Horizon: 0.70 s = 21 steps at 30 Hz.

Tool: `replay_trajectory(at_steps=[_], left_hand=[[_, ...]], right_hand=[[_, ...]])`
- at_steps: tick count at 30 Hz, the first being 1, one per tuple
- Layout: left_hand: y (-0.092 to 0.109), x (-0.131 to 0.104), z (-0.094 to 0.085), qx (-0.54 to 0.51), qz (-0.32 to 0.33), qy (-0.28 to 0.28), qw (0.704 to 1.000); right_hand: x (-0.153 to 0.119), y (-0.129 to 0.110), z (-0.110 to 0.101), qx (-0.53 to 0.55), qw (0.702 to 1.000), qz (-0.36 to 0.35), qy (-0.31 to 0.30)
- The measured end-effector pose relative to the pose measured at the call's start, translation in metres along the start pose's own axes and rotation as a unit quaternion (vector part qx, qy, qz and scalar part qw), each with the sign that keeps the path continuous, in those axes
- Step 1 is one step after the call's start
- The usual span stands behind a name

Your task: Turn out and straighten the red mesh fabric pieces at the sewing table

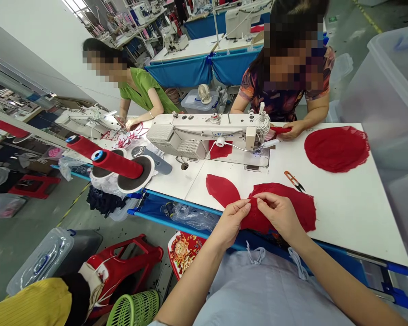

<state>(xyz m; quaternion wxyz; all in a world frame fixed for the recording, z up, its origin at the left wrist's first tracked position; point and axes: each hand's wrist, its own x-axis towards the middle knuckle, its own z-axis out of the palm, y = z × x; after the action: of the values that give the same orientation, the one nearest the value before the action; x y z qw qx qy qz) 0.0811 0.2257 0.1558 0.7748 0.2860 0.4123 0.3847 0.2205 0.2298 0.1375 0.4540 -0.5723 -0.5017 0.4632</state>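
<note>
Between my two hands is a piece of red fabric (258,221), pinched at its upper edge near the front of the white table. My left hand (233,218) grips it with thumb and forefinger; close beside it, my right hand (279,214) pinches the same edge. More red lace-edged fabric (299,203) spreads under and to the right of my right hand. A smooth red cut piece (221,189) lies just left of my hands. Thread snips (294,181) with orange handles rest beyond my right hand.
A white sewing machine (204,131) stands across the table (347,213). A stack of red pieces (336,148) lies at the right. Red thread cones (117,164) stand at the left. Two co-workers sit opposite, one holding red fabric. A red stool (129,262) and green basket (136,308) are on the floor.
</note>
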Motion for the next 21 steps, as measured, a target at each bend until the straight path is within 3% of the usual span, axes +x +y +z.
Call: replay_trajectory(at_steps=[7, 13, 17, 21], left_hand=[[0.003, -0.001, -0.006, -0.06, -0.017, 0.018, 0.998], [-0.002, -0.003, -0.006, 0.03, 0.039, 0.02, 0.999], [-0.001, -0.004, -0.014, -0.047, 0.013, 0.044, 0.998], [0.005, -0.005, -0.027, -0.124, 0.002, 0.063, 0.99]], right_hand=[[-0.001, 0.001, 0.002, 0.027, 0.999, 0.015, -0.03], [0.003, 0.006, 0.012, -0.044, 0.999, 0.003, -0.018], [0.004, 0.011, 0.005, 0.036, 0.998, 0.039, -0.016], [0.001, 0.033, -0.005, 0.083, 0.991, 0.107, 0.022]])
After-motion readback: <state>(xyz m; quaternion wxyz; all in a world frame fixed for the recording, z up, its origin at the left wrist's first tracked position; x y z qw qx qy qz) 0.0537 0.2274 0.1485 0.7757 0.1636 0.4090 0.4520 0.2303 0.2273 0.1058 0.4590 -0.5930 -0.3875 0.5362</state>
